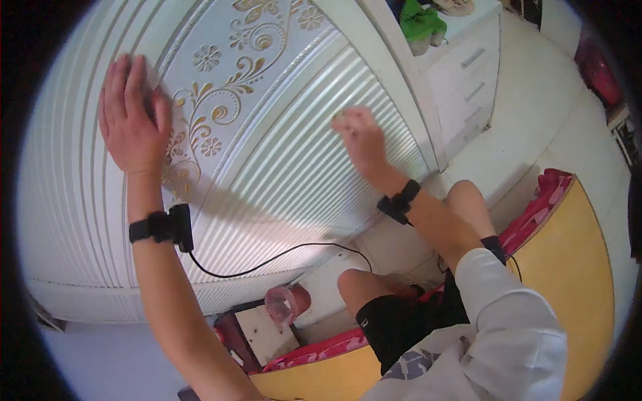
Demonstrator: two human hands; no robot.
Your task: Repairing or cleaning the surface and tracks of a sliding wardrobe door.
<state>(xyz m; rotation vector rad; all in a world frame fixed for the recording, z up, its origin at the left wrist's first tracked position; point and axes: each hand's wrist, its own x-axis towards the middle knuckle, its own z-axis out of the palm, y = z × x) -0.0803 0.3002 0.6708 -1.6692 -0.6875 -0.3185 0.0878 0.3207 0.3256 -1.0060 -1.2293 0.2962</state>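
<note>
A large white ribbed panel (261,180), like a wardrobe door, takes up most of the view. Along it runs a band of raised floral scrollwork (224,107) with gold edging. My left hand (134,117) lies flat against the panel at the left of this band, fingers stretched upward. Over the ribbed section to the right, my right hand (361,137) is closed, its fingertips pinched together at the surface. A tiny greenish bit shows at those fingertips, too small and blurred to name. Whether the fingertips touch the ribs I cannot tell.
Black straps with small boxes (180,227) sit on both wrists; a black cable (287,250) hangs from the left one. Below are a pink lined bin (286,304) and a yellow board (562,267) with red cloth. White drawers (468,80) holding a green cloth (422,25) stand at upper right.
</note>
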